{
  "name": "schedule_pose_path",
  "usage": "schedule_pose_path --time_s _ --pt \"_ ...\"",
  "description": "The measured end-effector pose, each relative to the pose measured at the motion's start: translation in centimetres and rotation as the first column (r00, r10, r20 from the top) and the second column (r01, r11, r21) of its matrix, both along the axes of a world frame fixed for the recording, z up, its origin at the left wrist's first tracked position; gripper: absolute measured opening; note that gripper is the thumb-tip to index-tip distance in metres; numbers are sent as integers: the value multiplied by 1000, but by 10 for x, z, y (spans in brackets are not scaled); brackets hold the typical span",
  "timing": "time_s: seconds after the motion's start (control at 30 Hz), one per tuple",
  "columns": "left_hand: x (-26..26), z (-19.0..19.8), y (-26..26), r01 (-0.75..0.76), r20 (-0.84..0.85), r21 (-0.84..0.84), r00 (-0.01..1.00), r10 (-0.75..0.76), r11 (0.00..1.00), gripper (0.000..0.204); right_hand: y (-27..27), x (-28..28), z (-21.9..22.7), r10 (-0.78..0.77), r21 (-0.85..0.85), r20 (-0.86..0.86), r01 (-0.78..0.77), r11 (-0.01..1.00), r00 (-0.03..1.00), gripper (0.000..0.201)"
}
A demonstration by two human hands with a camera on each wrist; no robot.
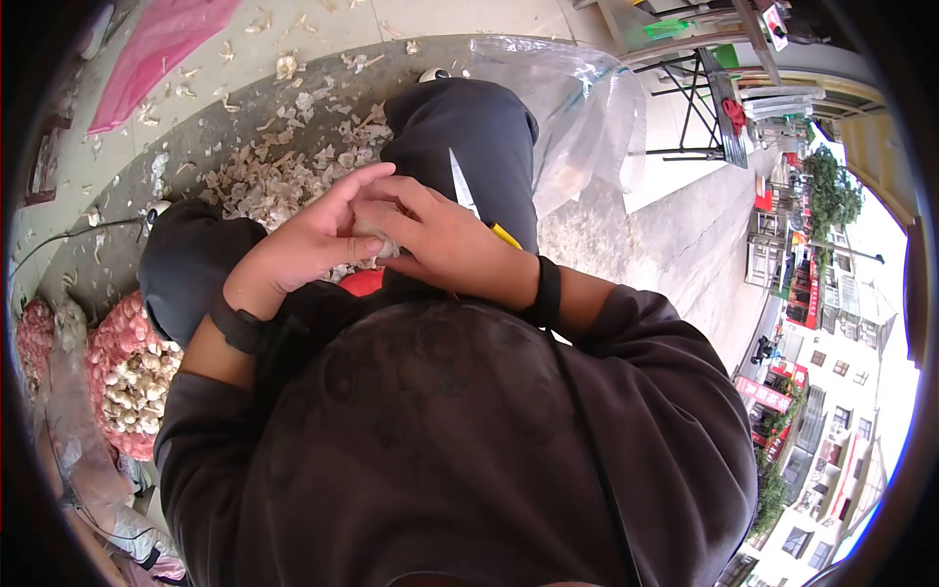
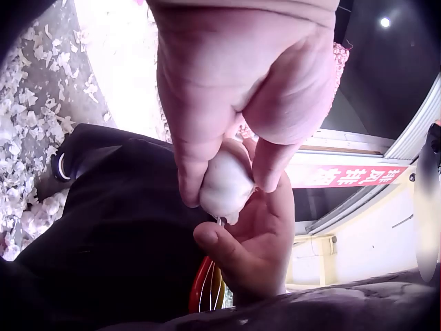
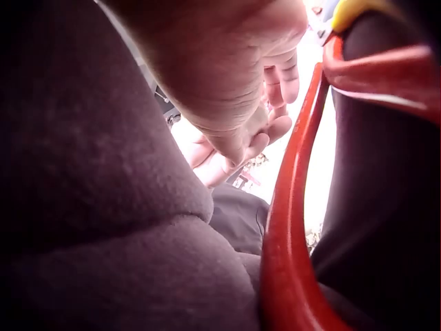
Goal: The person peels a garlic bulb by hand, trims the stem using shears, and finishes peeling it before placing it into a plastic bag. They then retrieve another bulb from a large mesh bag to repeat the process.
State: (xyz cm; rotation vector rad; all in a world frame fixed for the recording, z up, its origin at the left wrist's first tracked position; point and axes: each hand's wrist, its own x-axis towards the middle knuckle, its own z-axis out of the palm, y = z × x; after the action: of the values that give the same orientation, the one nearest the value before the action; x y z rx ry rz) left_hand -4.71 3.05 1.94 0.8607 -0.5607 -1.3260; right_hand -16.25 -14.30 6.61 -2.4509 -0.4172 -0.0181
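A whitish garlic bulb (image 2: 226,181) is between the two hands, partly hidden by fingers in the head view. The left hand (image 1: 315,227) (image 2: 241,83) pinches it from above in the left wrist view. Around its lower side curl the thumb and fingers of the right hand (image 1: 445,240) (image 2: 255,241) (image 3: 220,76). Beside the right hand, a pointed metal blade (image 1: 463,186) and a yellow handle (image 1: 505,235) show in the head view. A curved red part (image 3: 289,234) passes close to the right wrist camera; how it joins the yellow part is unclear.
Peeled skins (image 1: 264,181) litter the floor beyond the knees. A pink net bag of garlic (image 1: 134,391) stands at the left. Clear plastic (image 1: 572,117) lies beyond the right knee, near a folding metal frame (image 1: 699,108). A red object (image 1: 362,283) shows below the hands.
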Motion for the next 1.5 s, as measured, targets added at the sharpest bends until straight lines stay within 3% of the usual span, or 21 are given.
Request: schedule_pose_path --time_s 0.07,0.1,0.2,0.27,0.3,0.33,0.4,0.5,0.57,0.63,0.77,0.8,0.9,1.0,1.1,1.13,1.23,1.3,1.37,1.4,1.5 --pt "-2 -3 2 135 -28 -59 990 -137 989 82 0 -4 2 32 16 -12 -32 999 999 54" --pt "-4 -4 2 127 -46 -79 990 -131 989 82 -1 -6 4 49 24 -18 -48 999 999 52" --pt "-7 -1 4 103 -60 -79 992 -108 992 82 -8 -17 21 -91 103 -48 96 990 995 47" --pt "0 6 9 87 -9 0 996 -87 996 80 -35 -16 33 -268 96 217 252 963 939 39" --pt "3 5 11 78 20 15 997 -79 997 79 -53 -22 42 -433 52 201 432 900 879 36" --pt "6 3 12 70 48 30 996 -71 997 77 -69 -29 46 -682 234 -25 668 707 731 36" --pt "7 6 14 55 48 40 997 -56 998 70 -122 -42 43 -870 182 83 851 493 486 39" --pt "7 6 16 75 111 21 991 -77 997 67 -182 -75 37 -980 219 -5 957 192 198 45" --pt "6 6 16 91 142 41 985 -96 995 65 -208 -92 31 -951 263 -195 947 185 240 45" --pt "5 5 16 106 171 51 979 -113 993 63 -210 -96 26 -900 233 -292 936 262 324 48" --pt "5 -3 15 133 210 62 967 -143 989 61 -216 -82 16 -887 55 -213 911 408 410 50" --pt "5 -4 15 134 218 67 965 -146 989 60 -218 -77 13 -853 195 -270 893 406 446 47" --pt "5 3 16 134 232 122 960 -160 983 61 -242 -70 5 -823 189 -285 870 455 492 40" --pt "7 -1 20 111 248 112 959 -135 988 59 -244 -75 12 -604 571 -435 723 389 668 35" --pt "8 0 22 89 299 135 946 -127 987 58 -266 -94 14 -353 648 -660 741 179 663 35" --pt "7 0 23 89 317 143 940 -130 986 58 -275 -102 11 -327 615 -702 770 172 633 37" --pt "8 3 23 96 354 165 923 -150 982 57 -230 -90 41 -461 417 -736 868 268 496 38" --pt "9 8 23 100 365 179 917 -161 979 57 -260 -101 30 -351 294 -831 877 380 431 33" --pt "11 4 22 78 412 150 901 -134 986 55 -263 -103 23 -419 185 -779 810 557 466 32" --pt "12 3 23 66 436 135 892 -119 989 54 -267 -100 19 -413 193 -778 805 561 474 36" --pt "17 5 30 -42 365 142 931 -13 989 51 -254 -90 37 -658 -188 -664 772 607 356 38"
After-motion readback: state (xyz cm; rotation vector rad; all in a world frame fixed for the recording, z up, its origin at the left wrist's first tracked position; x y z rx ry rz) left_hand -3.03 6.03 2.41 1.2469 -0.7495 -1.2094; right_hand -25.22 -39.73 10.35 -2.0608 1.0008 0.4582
